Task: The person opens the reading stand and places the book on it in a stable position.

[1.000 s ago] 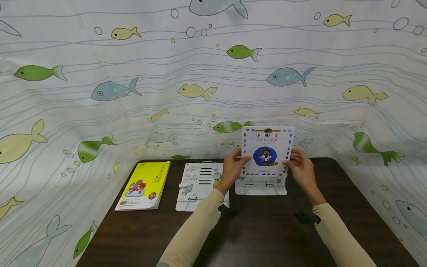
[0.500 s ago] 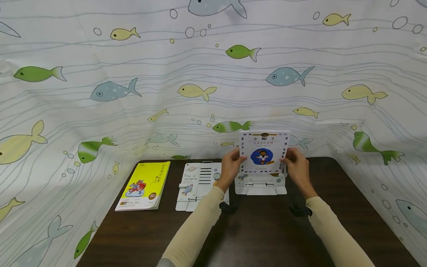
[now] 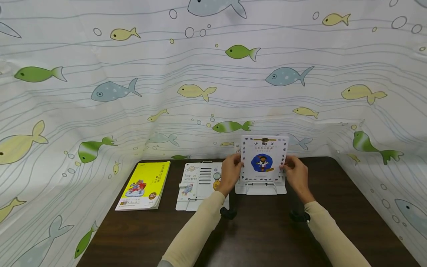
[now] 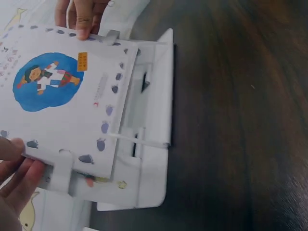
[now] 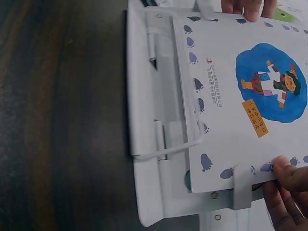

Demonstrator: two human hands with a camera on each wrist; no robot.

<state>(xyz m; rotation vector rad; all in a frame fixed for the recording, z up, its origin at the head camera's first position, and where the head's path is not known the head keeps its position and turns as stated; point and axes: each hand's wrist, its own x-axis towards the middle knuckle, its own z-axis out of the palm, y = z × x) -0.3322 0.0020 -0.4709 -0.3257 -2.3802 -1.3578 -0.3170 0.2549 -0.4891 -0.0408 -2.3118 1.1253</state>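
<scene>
At the far side of a dark table [image 3: 253, 237], a white picture book [image 3: 263, 167] was held against a white book stand [image 3: 260, 190], its cover turned outward. Its side edges were pinched by the left hand [image 3: 230, 172] and the right hand [image 3: 296, 174], one grip to each side, presumably so that it could be kept level between two side clips [image 5: 242, 187]. Whether its weight was borne by the ledge [image 4: 162, 96] could not be told. A second stand [image 3: 205, 190] and, farther left, a flat yellow book [image 3: 143, 185] were set aside, seemingly within easy reach. Two books, two stands and two hands were counted.
</scene>
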